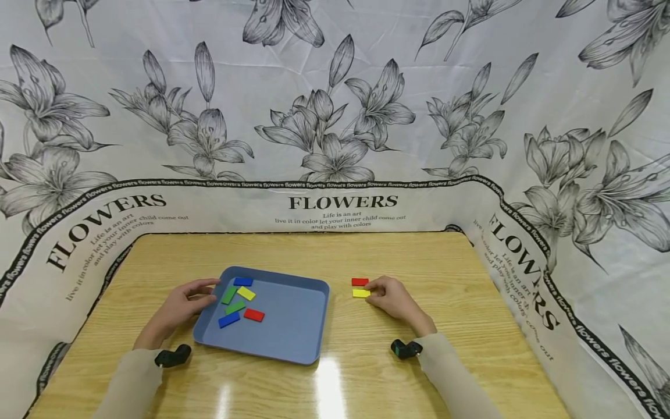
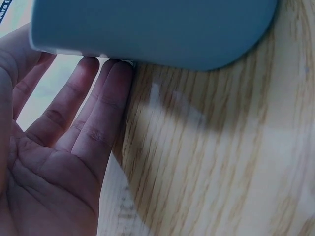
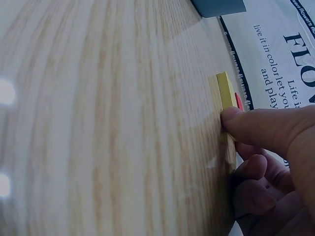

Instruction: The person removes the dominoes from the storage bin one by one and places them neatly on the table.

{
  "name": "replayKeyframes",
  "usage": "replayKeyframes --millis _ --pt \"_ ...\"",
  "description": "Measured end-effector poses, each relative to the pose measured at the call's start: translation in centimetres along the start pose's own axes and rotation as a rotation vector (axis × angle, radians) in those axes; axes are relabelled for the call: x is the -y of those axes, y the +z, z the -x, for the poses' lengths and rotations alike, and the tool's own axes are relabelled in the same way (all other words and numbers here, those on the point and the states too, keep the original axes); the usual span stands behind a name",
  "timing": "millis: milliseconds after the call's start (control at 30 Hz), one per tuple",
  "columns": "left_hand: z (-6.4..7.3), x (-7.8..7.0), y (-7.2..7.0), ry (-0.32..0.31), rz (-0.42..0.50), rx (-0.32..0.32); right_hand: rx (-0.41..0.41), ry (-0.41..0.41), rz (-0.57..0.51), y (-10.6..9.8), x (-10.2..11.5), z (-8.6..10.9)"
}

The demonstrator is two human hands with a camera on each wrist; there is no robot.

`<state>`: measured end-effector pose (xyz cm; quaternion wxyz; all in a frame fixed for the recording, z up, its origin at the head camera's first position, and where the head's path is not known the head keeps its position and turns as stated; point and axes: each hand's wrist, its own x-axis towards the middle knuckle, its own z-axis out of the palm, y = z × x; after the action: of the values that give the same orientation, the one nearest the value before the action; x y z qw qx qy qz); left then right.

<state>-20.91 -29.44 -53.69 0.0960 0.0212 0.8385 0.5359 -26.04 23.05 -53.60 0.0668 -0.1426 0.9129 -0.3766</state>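
- Tray (image 1: 293,326) sits just right of left hand (image 1: 180,305), which touches its side, loosely extended;
- right hand (image 1: 391,297) pinches yellow block (image 1: 360,294); red block (image 1: 359,281) lies just left.

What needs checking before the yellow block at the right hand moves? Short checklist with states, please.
1. Right hand on yellow block: ok, pinches its right end.
2. Red block beside it, apart: ok, a gap shows.
3. Left hand at blue tray: ok, touches its left edge.
4. Room in tray: ok, right side bare.
5. Yellow block lifted off wooden tabletop: cannot tell.
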Motion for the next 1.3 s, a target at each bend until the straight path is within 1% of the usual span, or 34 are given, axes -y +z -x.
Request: replayKeyframes --millis 367,933,1167,1300 --pt "0.05 -0.20 0.07 -0.011 0.000 -0.004 0.006 0.009 -0.012 0.02 -0.08 -0.05" --pt "0.18 -0.22 0.10 0.007 0.008 -0.001 0.008 0.009 -0.013 -0.02 0.04 0.05" --pt "0.18 -0.28 0.11 0.000 0.017 0.002 0.001 0.016 -0.005 0.00 0.18 0.10" --pt "0.18 -0.39 0.12 0.010 0.010 0.005 -0.001 0.017 0.003 -0.01 0.19 0.08"
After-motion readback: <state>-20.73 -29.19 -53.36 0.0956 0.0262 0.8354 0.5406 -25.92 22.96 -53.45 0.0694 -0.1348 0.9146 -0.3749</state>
